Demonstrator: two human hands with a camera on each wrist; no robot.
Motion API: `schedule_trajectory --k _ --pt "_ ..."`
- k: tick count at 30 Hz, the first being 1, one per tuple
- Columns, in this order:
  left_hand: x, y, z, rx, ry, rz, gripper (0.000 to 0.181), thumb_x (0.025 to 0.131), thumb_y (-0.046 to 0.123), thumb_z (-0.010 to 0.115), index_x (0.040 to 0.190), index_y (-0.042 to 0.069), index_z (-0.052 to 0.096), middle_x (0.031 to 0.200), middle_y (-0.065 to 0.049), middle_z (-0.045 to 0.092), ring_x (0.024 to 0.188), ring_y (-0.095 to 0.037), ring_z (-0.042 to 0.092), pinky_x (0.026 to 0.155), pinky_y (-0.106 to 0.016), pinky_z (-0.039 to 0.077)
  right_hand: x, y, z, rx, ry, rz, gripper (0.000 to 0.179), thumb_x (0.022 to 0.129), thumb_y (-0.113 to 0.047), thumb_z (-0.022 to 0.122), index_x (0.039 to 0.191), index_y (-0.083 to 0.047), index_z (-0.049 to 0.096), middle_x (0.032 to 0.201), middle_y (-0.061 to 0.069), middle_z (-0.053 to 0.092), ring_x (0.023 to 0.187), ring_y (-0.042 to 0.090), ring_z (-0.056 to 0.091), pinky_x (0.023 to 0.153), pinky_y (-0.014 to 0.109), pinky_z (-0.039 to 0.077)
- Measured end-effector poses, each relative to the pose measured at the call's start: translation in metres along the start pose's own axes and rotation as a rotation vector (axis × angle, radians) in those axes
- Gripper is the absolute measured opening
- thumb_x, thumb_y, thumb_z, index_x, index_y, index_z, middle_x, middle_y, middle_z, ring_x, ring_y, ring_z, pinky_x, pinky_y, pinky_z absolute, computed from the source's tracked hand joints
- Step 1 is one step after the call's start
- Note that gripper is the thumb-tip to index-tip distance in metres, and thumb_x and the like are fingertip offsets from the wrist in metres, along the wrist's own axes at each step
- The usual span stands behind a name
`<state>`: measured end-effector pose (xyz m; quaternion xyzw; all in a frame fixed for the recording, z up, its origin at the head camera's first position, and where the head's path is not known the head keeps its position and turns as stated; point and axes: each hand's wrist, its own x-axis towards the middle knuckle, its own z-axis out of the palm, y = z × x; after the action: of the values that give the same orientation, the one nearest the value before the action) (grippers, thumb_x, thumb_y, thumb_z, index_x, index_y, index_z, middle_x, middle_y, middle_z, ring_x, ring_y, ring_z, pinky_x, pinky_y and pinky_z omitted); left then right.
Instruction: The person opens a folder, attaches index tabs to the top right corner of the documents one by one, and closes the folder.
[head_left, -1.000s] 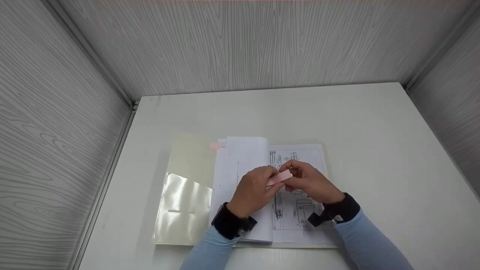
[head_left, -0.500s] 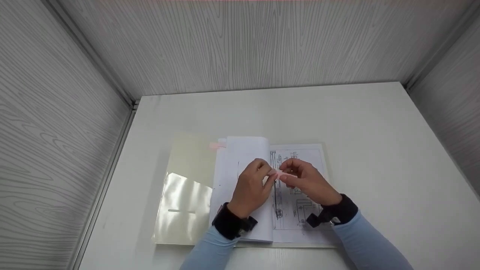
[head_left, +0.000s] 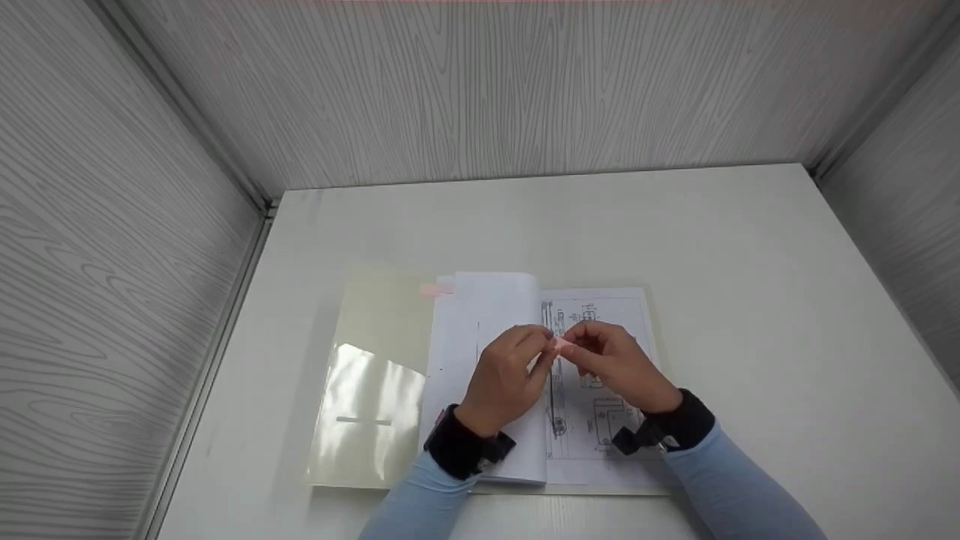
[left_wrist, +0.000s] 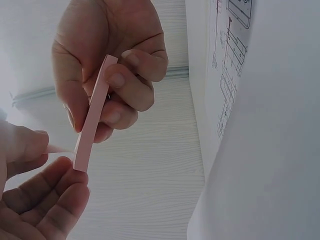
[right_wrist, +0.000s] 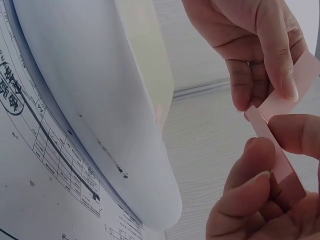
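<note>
My right hand [head_left: 621,369] grips a thin pad of pink sticky notes [left_wrist: 92,125] between thumb and fingers. At the pad's end my left hand [head_left: 504,379] pinches a pink slip [right_wrist: 306,74], which stands out at an angle from the pad in the right wrist view. Fingertips of the left hand sit right at the pad's tip in the left wrist view. Both hands are raised over an open bound document, whose right page [head_left: 581,442] carries a technical drawing. A turned stack of white pages [head_left: 495,300] curls over on its left side.
A glossy cream cover [head_left: 375,442] lies opened out to the left. Near the top of the turned pages a pink tab [head_left: 436,289] sticks out. The document rests on a white table [head_left: 765,300] enclosed by wood-grain panels [head_left: 480,90].
The pink pad showed its broad side a second ago; now only a small pink part shows between the hands. The fingertips have come closer together, and the document has stayed put.
</note>
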<state>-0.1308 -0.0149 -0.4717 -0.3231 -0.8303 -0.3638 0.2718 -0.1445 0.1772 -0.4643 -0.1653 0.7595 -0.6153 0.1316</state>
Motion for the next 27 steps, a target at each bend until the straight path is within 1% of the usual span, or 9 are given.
schedule_trajectory --k 5,7,10,13,16,19,21,24,27 --pt "0.0 0.001 -0.002 -0.025 0.002 -0.027 0.004 0.094 0.009 0.061 0.092 0.006 0.061 0.091 -0.004 0.067 0.085 -0.013 0.064 0.077 -0.022 0.051 0.006 0.022 -0.004 -0.042 0.035 -0.009 0.023 0.093 -0.026 0.065 0.098 -0.005 0.064 0.079 0.014 0.056 0.064 0.021 0.051 0.055 0.03 0.045" --pt "0.0 0.002 -0.003 -0.034 0.008 -0.033 0.003 0.094 0.008 0.061 0.094 0.006 0.06 0.09 -0.004 0.067 0.083 -0.013 0.064 0.074 -0.022 0.051 0.007 0.023 -0.004 -0.062 0.042 -0.011 0.025 0.092 -0.031 0.065 0.098 -0.007 0.064 0.081 0.014 0.057 0.064 0.022 0.052 0.056 0.034 0.047" --pt "0.001 0.002 -0.003 -0.029 0.018 -0.028 0.003 0.093 0.008 0.061 0.092 0.007 0.058 0.089 -0.004 0.067 0.079 -0.011 0.063 0.068 -0.021 0.05 0.007 0.026 -0.006 -0.076 0.046 0.0 0.026 0.091 -0.035 0.066 0.099 -0.01 0.066 0.084 0.014 0.059 0.067 0.026 0.053 0.059 0.04 0.048" --pt "0.0 0.002 -0.004 -0.021 0.019 -0.027 0.006 0.092 0.009 0.061 0.088 0.008 0.057 0.087 -0.003 0.067 0.075 -0.01 0.061 0.064 -0.02 0.048 0.008 0.029 -0.01 -0.084 0.052 0.028 0.028 0.091 -0.038 0.065 0.104 -0.012 0.068 0.093 0.012 0.063 0.077 0.029 0.055 0.066 0.042 0.049" --pt "0.0 0.001 -0.004 -0.021 0.011 -0.025 0.01 0.091 0.011 0.06 0.082 0.01 0.055 0.076 0.0 0.062 0.064 -0.009 0.055 0.057 -0.019 0.043 0.006 0.029 -0.018 -0.079 0.071 0.07 0.035 0.09 -0.039 0.066 0.114 -0.012 0.066 0.101 0.01 0.063 0.087 0.037 0.054 0.072 0.043 0.049" --pt "0.0 0.002 -0.005 -0.027 -0.006 -0.022 0.013 0.09 0.01 0.06 0.078 0.01 0.054 0.064 0.002 0.052 0.056 -0.008 0.045 0.052 -0.018 0.037 0.004 0.03 -0.03 -0.06 0.105 0.11 0.046 0.09 -0.038 0.067 0.124 -0.009 0.059 0.107 0.011 0.062 0.094 0.045 0.052 0.077 0.046 0.048" --pt "0.0 0.003 -0.005 -0.031 -0.016 -0.019 0.014 0.089 0.009 0.06 0.076 0.011 0.054 0.062 0.003 0.049 0.056 -0.007 0.044 0.051 -0.017 0.035 0.002 0.032 -0.041 -0.065 0.146 0.135 0.05 0.089 -0.039 0.068 0.127 -0.007 0.055 0.107 0.011 0.061 0.095 0.046 0.051 0.08 0.047 0.048" --pt "-0.001 0.003 -0.005 -0.042 -0.016 -0.016 0.017 0.087 0.008 0.06 0.072 0.011 0.053 0.059 0.002 0.049 0.054 -0.007 0.043 0.051 -0.016 0.034 0.0 0.035 -0.063 -0.098 0.222 0.182 0.05 0.089 -0.041 0.067 0.121 -0.006 0.054 0.111 0.011 0.059 0.1 0.039 0.052 0.086 0.046 0.047" --pt "-0.002 0.002 -0.004 -0.044 -0.004 -0.011 0.021 0.086 0.007 0.061 0.069 0.012 0.051 0.058 0.002 0.049 0.052 -0.007 0.04 0.048 -0.017 0.031 0.0 0.04 -0.092 -0.12 0.313 0.236 0.048 0.089 -0.042 0.066 0.117 -0.006 0.054 0.11 0.012 0.056 0.102 0.031 0.052 0.088 0.038 0.046"
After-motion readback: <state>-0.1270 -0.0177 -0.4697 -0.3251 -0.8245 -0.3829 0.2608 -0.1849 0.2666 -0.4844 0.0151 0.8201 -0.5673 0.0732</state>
